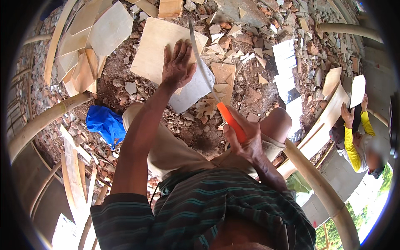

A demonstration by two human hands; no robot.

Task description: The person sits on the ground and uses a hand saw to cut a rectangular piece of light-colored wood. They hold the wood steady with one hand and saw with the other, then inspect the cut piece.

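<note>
My left hand (178,66) lies on a square beige board (148,54), its fingers stretched out and pressing near the board's right side. A white piece of board (185,100) shows underneath. My right hand (243,139) grips the orange handle (229,118) of a long thin blade (202,66), which reaches up along the right side of the beige board. Broken tan pieces (222,81) lie just right of the boards.
Rubble (254,54) covers the ground. A blue bag (102,125) lies left of my knee. Bamboo poles (316,183) and stacked board pieces (110,29) surround me. At the right, a person in yellow sleeves (354,150) holds a white board (357,89).
</note>
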